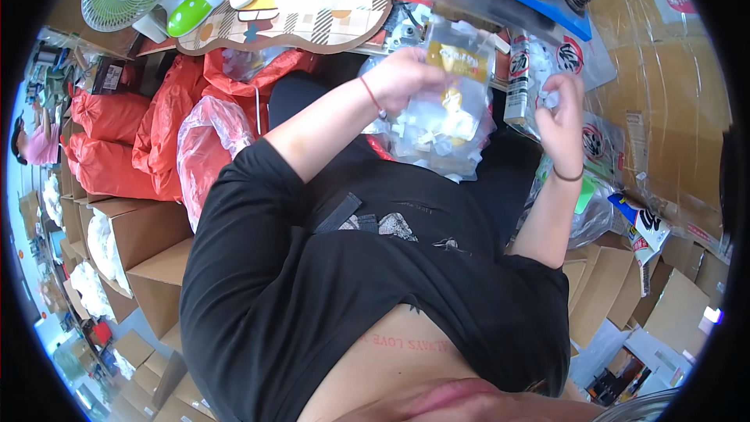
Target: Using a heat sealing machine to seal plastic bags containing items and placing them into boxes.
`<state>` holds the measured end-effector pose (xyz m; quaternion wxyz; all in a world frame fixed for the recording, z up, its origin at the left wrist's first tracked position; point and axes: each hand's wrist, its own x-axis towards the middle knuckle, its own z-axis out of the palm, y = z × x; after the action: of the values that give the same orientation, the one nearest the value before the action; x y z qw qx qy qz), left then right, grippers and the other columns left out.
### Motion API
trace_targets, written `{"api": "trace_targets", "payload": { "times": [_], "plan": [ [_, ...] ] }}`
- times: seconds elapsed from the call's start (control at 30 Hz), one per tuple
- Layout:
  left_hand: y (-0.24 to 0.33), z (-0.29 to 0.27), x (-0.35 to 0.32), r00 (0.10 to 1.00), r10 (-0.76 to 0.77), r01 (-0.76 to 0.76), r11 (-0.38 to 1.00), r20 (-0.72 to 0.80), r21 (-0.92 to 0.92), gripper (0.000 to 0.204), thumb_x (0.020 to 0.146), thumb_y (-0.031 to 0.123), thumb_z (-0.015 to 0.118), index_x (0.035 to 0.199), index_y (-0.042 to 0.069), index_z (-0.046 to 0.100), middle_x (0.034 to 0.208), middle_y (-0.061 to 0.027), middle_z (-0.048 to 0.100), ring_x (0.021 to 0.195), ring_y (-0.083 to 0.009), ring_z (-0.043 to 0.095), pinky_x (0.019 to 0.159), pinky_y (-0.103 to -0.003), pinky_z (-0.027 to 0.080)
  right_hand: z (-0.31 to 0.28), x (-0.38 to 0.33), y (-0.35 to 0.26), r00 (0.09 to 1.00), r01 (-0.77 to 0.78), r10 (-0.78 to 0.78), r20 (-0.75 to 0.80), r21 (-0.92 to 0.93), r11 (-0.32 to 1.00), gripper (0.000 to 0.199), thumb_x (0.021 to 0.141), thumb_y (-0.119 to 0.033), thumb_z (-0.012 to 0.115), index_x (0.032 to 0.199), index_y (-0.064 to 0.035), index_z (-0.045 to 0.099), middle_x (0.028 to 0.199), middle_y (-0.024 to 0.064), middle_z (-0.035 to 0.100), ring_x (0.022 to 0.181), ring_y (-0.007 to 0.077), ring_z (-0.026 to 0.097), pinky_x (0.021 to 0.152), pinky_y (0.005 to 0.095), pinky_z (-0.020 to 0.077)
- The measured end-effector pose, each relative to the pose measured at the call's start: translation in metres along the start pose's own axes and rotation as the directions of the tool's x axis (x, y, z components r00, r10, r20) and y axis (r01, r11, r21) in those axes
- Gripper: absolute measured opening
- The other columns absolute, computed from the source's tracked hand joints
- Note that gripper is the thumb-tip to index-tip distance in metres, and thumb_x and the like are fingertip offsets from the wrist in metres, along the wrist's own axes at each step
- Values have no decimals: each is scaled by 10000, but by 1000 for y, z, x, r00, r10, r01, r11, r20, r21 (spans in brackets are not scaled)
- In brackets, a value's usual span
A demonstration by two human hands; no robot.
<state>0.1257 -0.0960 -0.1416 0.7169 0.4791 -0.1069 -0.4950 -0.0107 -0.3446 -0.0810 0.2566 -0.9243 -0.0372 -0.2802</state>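
- Well, in the head view, upper centre, the left hand (402,82) has its fingers closed on the edge of a clear bag (461,51) with a gold band; blur hides the exact grip. That thin film could slip or crease if held by so little.
- Right of upper centre, the right hand (562,125) pinches a small whitish piece (550,99) between thumb and fingertips, well apart from the bag. A loose pinch might drop it, I'd say.
- Just below the bag, a clear heap of packets (437,144) lies at the lap. Being slick, it could slide if a knee shifted.
- Beside the right hand, a white-and-black carton (519,78) stands close enough that a wide swing could knock it.
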Motion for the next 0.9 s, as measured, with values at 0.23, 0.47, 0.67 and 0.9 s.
{"api": "trace_targets", "payload": {
  "times": [0.23,0.47,0.67,0.9],
  "plan": [
    [41,-81,10,736,461,-20,747,-496,664,594,936,246,667,1357,-56,377,1133,-144,641,937,-270,689,822,-347,560,8,-14,-27,873,-461,394,287,223,859,164,919,-47,592,1075,3,593,911,109,562,870,223,573,847,322,458],
    [37,-127,-34,489,866,131,-193,106,973,442,912,280,655,1272,43,562,1064,-183,659,953,-302,673,845,-369,535,18,-12,-17,997,-57,50,56,132,990,170,954,-135,606,1046,7,607,865,87,610,740,174,580,723,292,472],
    [9,-97,-61,787,610,-148,334,-94,931,258,909,217,665,1109,54,689,903,-121,708,826,-181,675,765,-305,529,36,-2,-47,967,-76,12,254,247,966,160,962,-154,602,1003,-2,629,857,82,625,751,160,591,698,282,463],
    [-3,-20,-57,946,322,-178,639,-49,748,217,915,210,688,944,-2,724,807,-63,719,721,-70,633,689,-254,510,59,28,-69,988,-152,152,39,460,875,154,969,-155,592,967,-9,640,792,73,594,746,169,589,704,298,459]
  ]
}}
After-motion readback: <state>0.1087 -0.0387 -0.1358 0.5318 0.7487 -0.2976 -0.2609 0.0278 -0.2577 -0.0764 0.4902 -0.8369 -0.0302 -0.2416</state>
